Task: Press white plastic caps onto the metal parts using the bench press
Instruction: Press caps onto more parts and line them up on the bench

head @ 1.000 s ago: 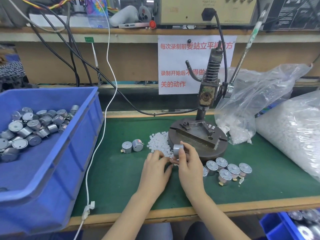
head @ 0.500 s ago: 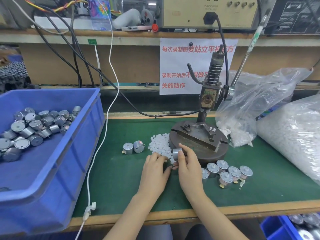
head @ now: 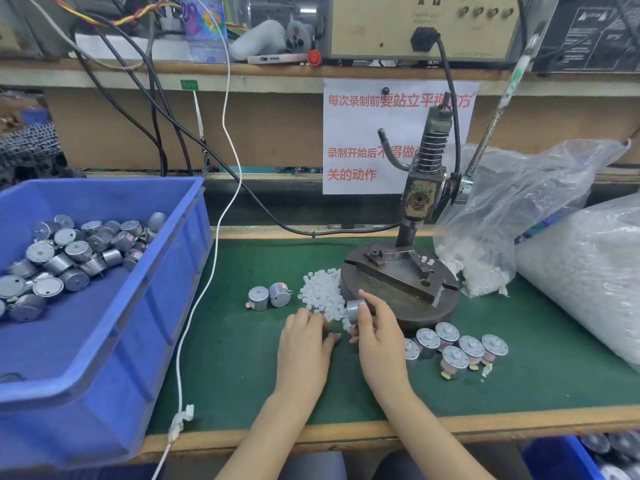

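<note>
**Rt hand clamped on a metal part at the press base; lt hand at the cap pile**

Far left, a blue bin [head: 104, 341] sits on the tabletop [head: 242, 375] w/ a heap of binned parts [head: 69, 258] toward its back. A white cable [head: 207, 271] runs down just beside the bin's right wall & over the front edge.

Next come two loose parts [head: 270, 296], side by side on the green mat, just left of the pile of white caps [head: 322, 292]. The pile touches the left side of the round press base [head: 398, 306].

The left hand [head: 304, 348] rests knuckles-up at the pile's near edge, fingers curled down to the mat. Fingertips are hidden, so can't tell if it pinches a cap. The right hand [head: 381, 337] is just beside it, thumb & fingers clamped on a metal part [head: 355, 309]. The part is held on its side at the base's front-left rim.

The bench press [head: 420, 199] stands upright behind, its lever slanting up to the right. A few caps lie on its fixture block.

Right of the hands, a cluster of capped parts [head: 457, 344] stands near the base front. A clear bag [head: 519, 209] w/ caps leans by the press. A bigger full bag [head: 588, 271] sits far right.
</note>
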